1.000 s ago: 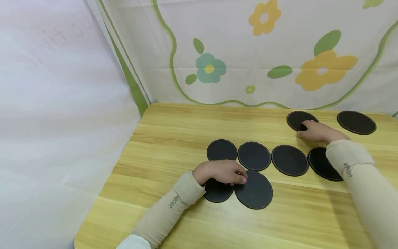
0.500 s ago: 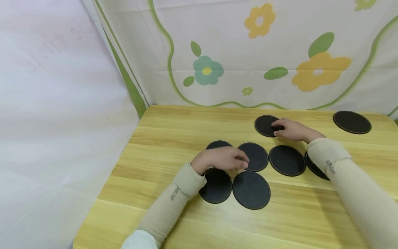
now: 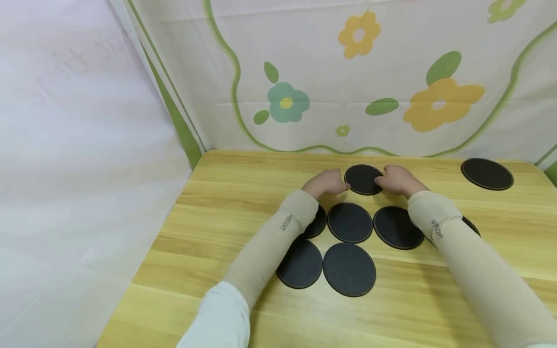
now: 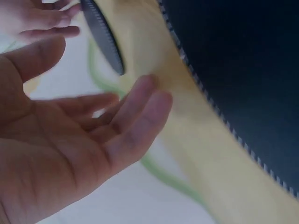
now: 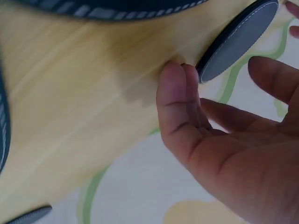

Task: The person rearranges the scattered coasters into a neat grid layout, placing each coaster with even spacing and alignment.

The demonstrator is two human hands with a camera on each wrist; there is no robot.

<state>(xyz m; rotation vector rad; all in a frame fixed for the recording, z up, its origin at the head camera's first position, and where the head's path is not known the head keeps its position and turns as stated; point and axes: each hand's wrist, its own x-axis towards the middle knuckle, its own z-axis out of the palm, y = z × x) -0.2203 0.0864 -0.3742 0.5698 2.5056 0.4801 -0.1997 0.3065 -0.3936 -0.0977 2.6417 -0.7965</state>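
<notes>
Between my hands at the back of the table lies a round black coaster (image 3: 362,180) with a stitched rim. My right hand (image 3: 399,180) is at its right edge, fingertips close to the rim. At the left edge is my left hand (image 3: 327,183). Both wrist views show loosely bent fingers with the thumb apart: the left hand (image 4: 79,135) stands off from the coaster (image 4: 103,37), while the right hand's fingertips overlap the near end of the coaster (image 5: 240,42).
Nearer, a row of coasters includes one in the middle (image 3: 350,222) and one to its right (image 3: 398,228); my sleeves partly cover the end ones. Two more coasters, left (image 3: 300,265) and right (image 3: 349,269), lie in front. Another coaster (image 3: 487,174) sits back right. A flowered curtain (image 3: 330,77) hangs behind the table.
The back coaster has slid left along with my right hand. My left hand has lifted from the front coasters and moved away from me to the back coaster's left side.
</notes>
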